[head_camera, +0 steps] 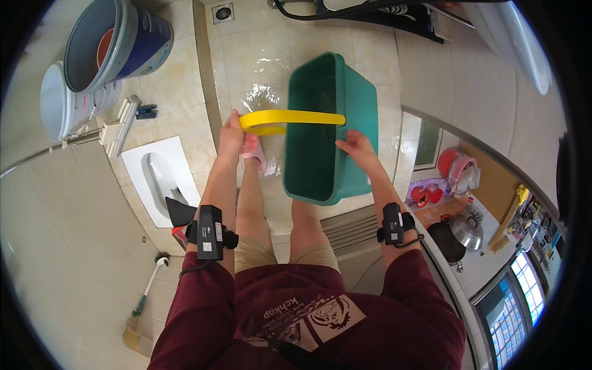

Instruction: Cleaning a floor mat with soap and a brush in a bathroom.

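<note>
A green rectangular plastic bucket (360,106) is tilted in front of me, its open mouth facing left. No contents show in the part of its inside that I can see. My left hand (235,136) grips the far end of its yellow arched handle (296,116), left of the mouth. My right hand (358,148) is at the bucket's right-hand rim, just below the handle's joint, thumb over the rim and fingers at the outer wall. Whether the bucket's base touches anything is hidden.
Wet, shiny floor tiles (254,60) lie under the bucket, with a floor drain (223,13) at the far end. A raised ledge on the left holds a squat toilet (159,175), a mop head (122,125) and large paint buckets (148,41). A sink (522,51) juts in at upper right.
</note>
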The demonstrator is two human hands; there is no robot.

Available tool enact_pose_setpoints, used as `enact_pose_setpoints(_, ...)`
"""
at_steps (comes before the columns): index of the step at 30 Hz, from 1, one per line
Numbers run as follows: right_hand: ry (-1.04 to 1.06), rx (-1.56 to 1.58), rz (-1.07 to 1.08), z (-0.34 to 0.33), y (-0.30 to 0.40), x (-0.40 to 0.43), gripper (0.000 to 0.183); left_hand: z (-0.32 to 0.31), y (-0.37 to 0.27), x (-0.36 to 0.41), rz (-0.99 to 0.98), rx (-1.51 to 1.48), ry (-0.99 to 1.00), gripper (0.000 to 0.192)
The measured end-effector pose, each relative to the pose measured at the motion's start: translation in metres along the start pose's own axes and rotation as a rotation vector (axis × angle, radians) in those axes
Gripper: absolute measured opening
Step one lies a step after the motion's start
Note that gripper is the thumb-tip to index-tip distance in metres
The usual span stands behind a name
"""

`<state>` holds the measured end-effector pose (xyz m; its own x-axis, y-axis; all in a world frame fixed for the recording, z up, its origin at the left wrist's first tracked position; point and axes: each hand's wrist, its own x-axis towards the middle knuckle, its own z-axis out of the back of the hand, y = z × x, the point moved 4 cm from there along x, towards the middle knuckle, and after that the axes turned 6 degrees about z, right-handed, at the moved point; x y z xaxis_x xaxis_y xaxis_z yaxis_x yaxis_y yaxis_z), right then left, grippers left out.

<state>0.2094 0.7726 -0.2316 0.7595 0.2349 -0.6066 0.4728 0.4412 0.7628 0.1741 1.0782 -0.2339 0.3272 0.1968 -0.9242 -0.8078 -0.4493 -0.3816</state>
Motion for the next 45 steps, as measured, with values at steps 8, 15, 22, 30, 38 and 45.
enact_pose_setpoints(8,-0.208,-0.030,-0.236,0.022,-0.026,0.021,0.041,-0.016,0.079,0.021,-0.272,0.781,-0.328,0.053)
enact_pose_setpoints(15,-0.361,-0.625,-0.066,0.032,0.001,0.049,0.039,-0.053,0.060,-0.021,-0.546,0.633,-0.094,0.046)
enact_pose_setpoints(22,-0.341,-0.889,-0.051,0.011,0.058,0.055,0.038,-0.052,0.150,0.040,-0.213,0.410,0.099,0.048)
enact_pose_setpoints(30,-0.329,-1.027,0.022,0.022,0.097,0.039,0.035,-0.090,0.215,0.073,-0.336,0.383,0.183,0.047)
enact_pose_setpoints(38,-0.390,-1.050,0.158,0.060,0.082,0.025,0.035,-0.091,0.154,-0.013,-0.264,0.648,0.084,0.043)
enact_pose_setpoints(45,-0.111,-1.067,0.135,0.048,0.088,0.029,0.040,-0.043,-0.016,-0.151,-0.880,0.682,0.148,0.031)
